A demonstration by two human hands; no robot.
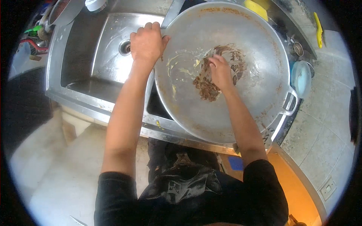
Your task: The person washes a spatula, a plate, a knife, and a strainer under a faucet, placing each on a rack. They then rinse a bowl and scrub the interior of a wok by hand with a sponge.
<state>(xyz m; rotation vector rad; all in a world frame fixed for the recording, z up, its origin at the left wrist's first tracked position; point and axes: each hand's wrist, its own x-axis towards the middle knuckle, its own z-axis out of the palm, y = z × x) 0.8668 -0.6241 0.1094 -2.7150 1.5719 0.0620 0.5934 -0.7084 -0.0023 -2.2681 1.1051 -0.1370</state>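
A very large metal wok (181, 113) rests tilted over the right part of the steel counter. My left hand (146, 42) is closed at the wok's left edge, where its fingers cover whatever part they grip. Inside the wok, my right hand (220, 73) is low over the bowl with its fingers curled together and slightly blurred. Whether something small is in those fingers is hidden. Under and beside them lies a wet, dark brown clump of residue (206, 89), with brown smears to the right and pale yellow streaks to the left.
A steel sink (102, 71) with a drain is on the left, a metal pot (68, 13) at its far corner. The wok's loop handle (290, 102) sticks out at right, near a blue-filled container (301, 79). A yellow-handled tool (319, 30) lies farther right.
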